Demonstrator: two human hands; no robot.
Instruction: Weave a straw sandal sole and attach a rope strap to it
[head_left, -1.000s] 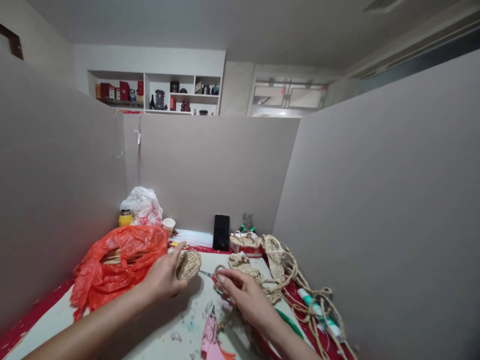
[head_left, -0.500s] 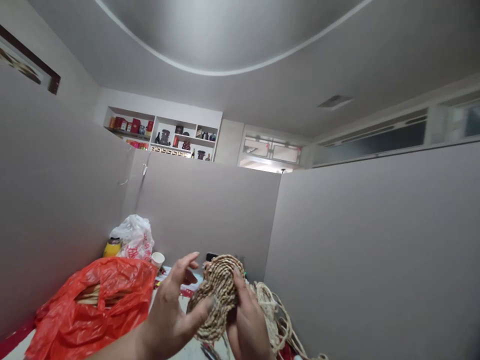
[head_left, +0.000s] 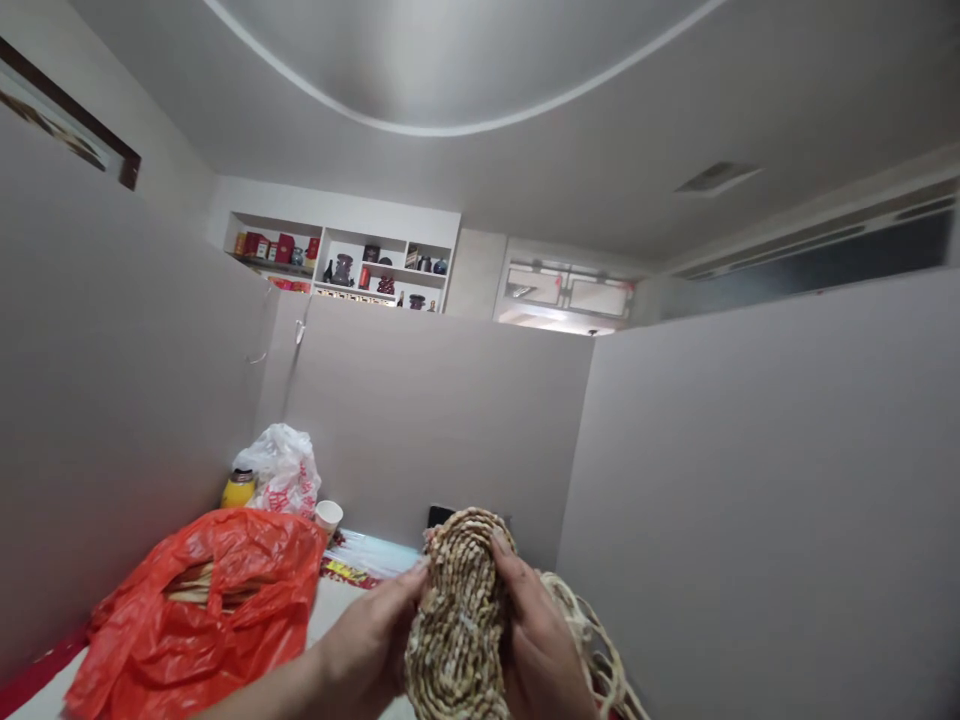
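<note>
A coiled, woven straw sole (head_left: 459, 610), oblong and made of braided natural-fibre cord, is held up between both hands at the bottom centre. Along its left edge, my left hand (head_left: 379, 625) grips it with the thumb near the upper side. My right hand (head_left: 541, 630) wraps its right edge, thumb lying along the top. Most of the fingers are hidden behind the sole. To the right of my right hand lies a loose bundle of pale rope (head_left: 592, 640).
An open red plastic bag (head_left: 262, 560) with flat straw-coloured pieces inside stands at the left. Behind it are a white plastic bag (head_left: 281, 468), a yellow jar (head_left: 238, 488) and a paper cup (head_left: 328, 516). Grey partitions (head_left: 427, 410) surround the table.
My left hand, open and apart from the sole's face before, has closed on its left edge. The sole is now more upright and nearer. The view has shifted slightly.
</note>
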